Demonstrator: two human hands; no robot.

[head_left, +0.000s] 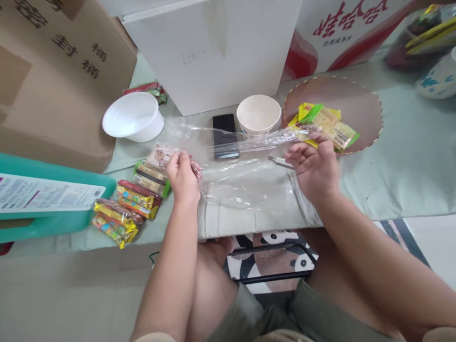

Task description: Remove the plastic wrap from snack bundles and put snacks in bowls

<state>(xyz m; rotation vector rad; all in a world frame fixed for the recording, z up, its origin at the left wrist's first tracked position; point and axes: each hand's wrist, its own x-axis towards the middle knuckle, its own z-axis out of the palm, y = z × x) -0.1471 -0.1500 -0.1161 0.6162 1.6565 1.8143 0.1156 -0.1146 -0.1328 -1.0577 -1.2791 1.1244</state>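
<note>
Stretching clear plastic point(245, 183): left hand point(183, 178) pinching one side, right hand point(315, 168) the other, well apart, seemingly to hold it spread. Phone point(225, 137) beyond, between both; wrapped snacks point(136, 203) left of left hand, perhaps leaving working room.

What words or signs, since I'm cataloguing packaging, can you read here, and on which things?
"密封桶": cardboard box; above it, another "桶" and a cut-off character.
"娃哈哈": red-and-white box, large stylised red characters.
"饮用纯净水": same box, smaller.
Unreadable: faint handwriting on the white box; small print on the teal container's label; blurred print on the snack wrappers.
</note>
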